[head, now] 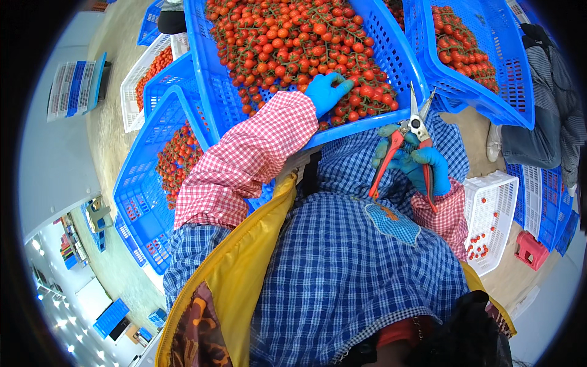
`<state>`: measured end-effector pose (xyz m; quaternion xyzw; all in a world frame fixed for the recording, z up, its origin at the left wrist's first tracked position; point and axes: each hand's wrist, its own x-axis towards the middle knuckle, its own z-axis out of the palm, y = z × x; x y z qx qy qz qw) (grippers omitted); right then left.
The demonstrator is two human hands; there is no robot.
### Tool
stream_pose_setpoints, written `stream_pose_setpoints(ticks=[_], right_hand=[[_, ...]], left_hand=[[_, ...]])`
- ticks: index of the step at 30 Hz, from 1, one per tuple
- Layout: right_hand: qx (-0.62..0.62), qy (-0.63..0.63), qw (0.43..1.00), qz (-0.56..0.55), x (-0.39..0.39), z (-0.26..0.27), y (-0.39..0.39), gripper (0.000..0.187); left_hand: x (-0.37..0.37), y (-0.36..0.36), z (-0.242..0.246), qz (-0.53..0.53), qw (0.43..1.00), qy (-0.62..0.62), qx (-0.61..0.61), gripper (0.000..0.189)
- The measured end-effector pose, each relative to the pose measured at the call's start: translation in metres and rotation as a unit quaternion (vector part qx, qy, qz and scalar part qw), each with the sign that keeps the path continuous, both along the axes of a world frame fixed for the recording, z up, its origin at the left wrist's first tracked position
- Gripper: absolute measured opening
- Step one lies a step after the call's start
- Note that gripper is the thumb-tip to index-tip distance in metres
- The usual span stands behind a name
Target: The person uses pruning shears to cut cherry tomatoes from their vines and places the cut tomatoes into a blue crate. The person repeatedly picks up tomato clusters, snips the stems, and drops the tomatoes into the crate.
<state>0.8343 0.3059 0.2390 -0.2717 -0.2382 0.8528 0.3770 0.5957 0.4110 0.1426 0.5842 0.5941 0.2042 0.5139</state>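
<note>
A large blue plastic crate point(362, 124) lies before me, with many red cherry tomatoes on green vines point(293, 46) in it. My left hand point(328, 94), in a blue glove, reaches over the crate's near side and touches the tomatoes; whether its fingers grip any cannot be told. Just outside the near right corner, my right hand point(426, 167), gloved in blue with greenish stained fingertips, holds pruning shears point(415, 126) with red handles. Their metal blades stand apart and point toward the crate. Below the hands is a blue checked apron point(357, 275).
Another blue crate point(513, 110) with vine tomatoes stands at the upper right, beside a seated person point(534, 133). A blue crate point(133, 183) with tomatoes is at the left. A white crate point(513, 220) with several loose tomatoes and a red stool point(532, 250) are at the right.
</note>
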Motion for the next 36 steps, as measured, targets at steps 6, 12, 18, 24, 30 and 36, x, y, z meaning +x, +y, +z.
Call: stream_pose_setpoints(ticks=[6, 12, 18, 24, 30, 36], right_hand=[[0.019, 0.005, 1.0, 0.002, 0.006, 0.002, -0.001, 0.061], [0.018, -0.013, 1.0, 0.002, 0.007, 0.004, -0.004, 0.064], [0.012, 0.007, 0.999, 0.034, -0.011, 0.008, -0.005, 0.061], [0.037, -0.057, 0.988, 0.14, -0.033, 0.025, -0.007, 0.06], [0.03, -0.05, 0.986, 0.155, -0.04, 0.03, -0.007, 0.058], [0.041, -0.032, 0.987, 0.149, -0.038, 0.024, -0.008, 0.062]], left_hand=[[-0.009, -0.008, 0.0, 0.088, 0.984, -0.1, -0.117, 0.049], [-0.049, -0.015, 0.037, 0.16, 0.933, -0.283, -0.152, 0.059], [-0.081, -0.028, 0.062, 0.218, 0.819, -0.52, -0.104, 0.046], [-0.062, -0.034, 0.058, 0.298, 0.636, -0.704, -0.104, 0.045], [-0.054, -0.037, 0.082, 0.008, 0.427, -0.888, -0.174, 0.06], [-0.048, -0.052, 0.111, 0.023, 0.47, -0.864, -0.18, 0.057]])
